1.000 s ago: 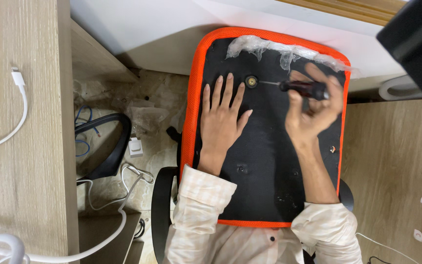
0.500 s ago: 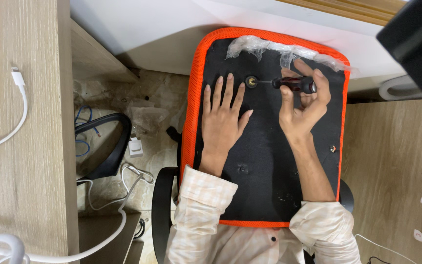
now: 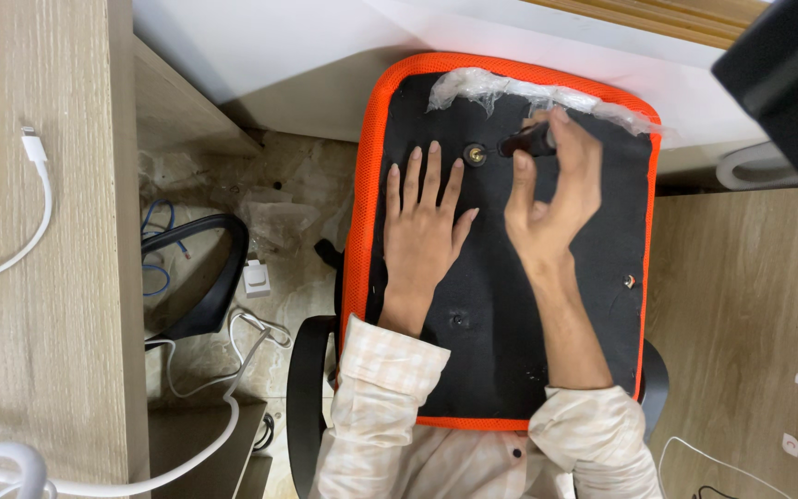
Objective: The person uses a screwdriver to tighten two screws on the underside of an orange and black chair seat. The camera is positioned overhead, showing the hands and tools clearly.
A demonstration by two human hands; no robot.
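A: What changed over the last second?

B: The right hand (image 3: pixel 547 199) has slid left along the upturned seat base (image 3: pixel 501 305), carrying the dark-handled screwdriver (image 3: pixel 526 143) with it. A second ago a long stretch of shaft showed between handle and brass bolt (image 3: pixel 477 154); now the handle sits just beside the bolt and almost no shaft is visible. Grip changed too: it was a full wrap, now thumb and fingertips pinch the handle, other fingers loosely spread.

A: Meaning?

B: My read is the tip is seated on the bolt head and the hand has choked up for turning. Can't tell whether the bolt is going in or out.

A: Left hand?

B: The left hand (image 3: pixel 422 222) hasn't moved. It lies flat, palm down, fingers spread wide, pressing the black underside just left of the bolt. It holds nothing.

A: Counts?

B: Two hands, one screwdriver, one brass bolt near the top edge. One seat base, black with an orange mesh border, with one strip of clear plastic wrap (image 3: pixel 528 92) bunched along the far edge. One small fastener near the right edge (image 3: pixel 629 281). White cables (image 3: pixel 39 185) on the left desk and floor; I count at least two, and one black armrest (image 3: pixel 205 277) on the floor.
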